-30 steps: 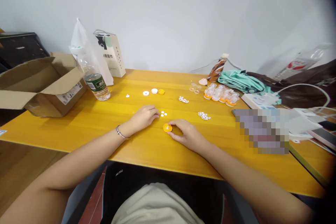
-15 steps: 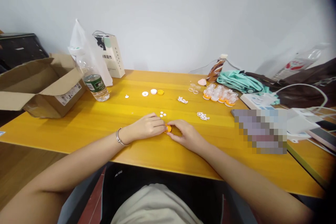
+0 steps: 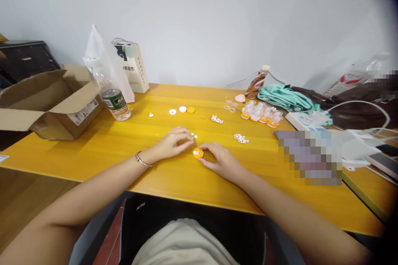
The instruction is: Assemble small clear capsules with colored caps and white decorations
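My right hand point(image 3: 220, 161) grips the edge of a small round orange piece point(image 3: 195, 156) between thumb and fingers. White bits show on top of that piece. To the left, my left hand point(image 3: 174, 143) hovers over the table with its thumb apart from the fingers, and I see nothing between them. Its fingertips are beside several tiny white discs point(image 3: 195, 136), partly covering them. Farther back lie a white ring point(image 3: 172, 112), a round white piece point(image 3: 183, 109) and a yellow round piece point(image 3: 190, 110). A small white part with a stem point(image 3: 151, 114) sits left of those.
White gear-like parts point(image 3: 241, 138) lie to the right, with clear rings point(image 3: 230, 109) and clear-domed orange pieces point(image 3: 262, 112) behind. An open cardboard box point(image 3: 59, 122) and water bottle point(image 3: 115, 103) stand left. A brown bottle point(image 3: 257, 83), green cloth point(image 3: 284, 97) and power strip point(image 3: 295, 120) are right.
My left hand has let go of the orange piece and moved slightly left and up, towards the tiny white discs. My right hand keeps hold of the piece, whose top now shows.
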### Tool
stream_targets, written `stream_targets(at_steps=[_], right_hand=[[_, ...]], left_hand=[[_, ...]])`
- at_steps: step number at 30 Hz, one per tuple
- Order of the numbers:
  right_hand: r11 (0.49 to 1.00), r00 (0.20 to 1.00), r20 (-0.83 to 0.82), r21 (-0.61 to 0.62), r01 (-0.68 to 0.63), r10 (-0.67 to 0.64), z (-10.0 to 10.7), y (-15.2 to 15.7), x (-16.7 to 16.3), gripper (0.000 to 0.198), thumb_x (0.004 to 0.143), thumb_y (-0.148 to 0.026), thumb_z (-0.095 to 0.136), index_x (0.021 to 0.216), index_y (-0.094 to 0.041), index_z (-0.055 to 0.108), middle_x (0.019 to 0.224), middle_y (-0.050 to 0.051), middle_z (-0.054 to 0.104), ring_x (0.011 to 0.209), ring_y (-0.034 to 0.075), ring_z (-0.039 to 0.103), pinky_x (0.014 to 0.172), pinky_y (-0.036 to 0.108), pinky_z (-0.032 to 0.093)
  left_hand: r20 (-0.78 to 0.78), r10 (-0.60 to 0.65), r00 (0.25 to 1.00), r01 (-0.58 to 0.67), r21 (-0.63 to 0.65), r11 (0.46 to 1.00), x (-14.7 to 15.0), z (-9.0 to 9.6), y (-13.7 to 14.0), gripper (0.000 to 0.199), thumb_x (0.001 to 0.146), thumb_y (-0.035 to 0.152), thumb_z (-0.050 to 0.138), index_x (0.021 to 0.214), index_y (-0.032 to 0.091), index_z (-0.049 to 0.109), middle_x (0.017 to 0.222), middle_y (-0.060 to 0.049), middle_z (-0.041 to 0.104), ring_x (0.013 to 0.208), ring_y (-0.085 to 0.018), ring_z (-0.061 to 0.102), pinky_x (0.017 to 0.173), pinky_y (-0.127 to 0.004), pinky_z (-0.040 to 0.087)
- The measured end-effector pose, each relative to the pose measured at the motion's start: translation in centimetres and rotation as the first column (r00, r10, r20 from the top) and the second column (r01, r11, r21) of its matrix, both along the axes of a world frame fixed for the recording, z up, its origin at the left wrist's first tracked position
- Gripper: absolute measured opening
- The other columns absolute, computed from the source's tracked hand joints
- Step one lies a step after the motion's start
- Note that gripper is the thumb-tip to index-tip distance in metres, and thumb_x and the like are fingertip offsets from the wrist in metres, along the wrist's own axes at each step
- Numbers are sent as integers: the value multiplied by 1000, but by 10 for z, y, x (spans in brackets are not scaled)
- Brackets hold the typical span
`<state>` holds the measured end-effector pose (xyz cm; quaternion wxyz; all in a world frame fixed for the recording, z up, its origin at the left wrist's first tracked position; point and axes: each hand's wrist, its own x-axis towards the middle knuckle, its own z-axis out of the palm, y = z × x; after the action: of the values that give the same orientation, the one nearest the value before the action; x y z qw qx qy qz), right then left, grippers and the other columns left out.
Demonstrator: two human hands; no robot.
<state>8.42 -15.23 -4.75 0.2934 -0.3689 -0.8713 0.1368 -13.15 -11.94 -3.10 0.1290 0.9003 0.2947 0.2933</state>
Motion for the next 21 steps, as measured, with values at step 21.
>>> stream_targets(at_steps=[21], right_hand=[[999, 995, -91, -4, 35, -35, -6, 2, -1, 28, 75, -28, 57, 101, -20, 53, 100, 7, 64, 92, 20, 61, 82, 36, 49]], left_hand=[[-103, 60, 993, -57, 27, 998, 7, -12, 22, 17, 85, 22, 47, 84, 16, 63, 86, -5, 62, 81, -14, 57, 75, -27, 42]])
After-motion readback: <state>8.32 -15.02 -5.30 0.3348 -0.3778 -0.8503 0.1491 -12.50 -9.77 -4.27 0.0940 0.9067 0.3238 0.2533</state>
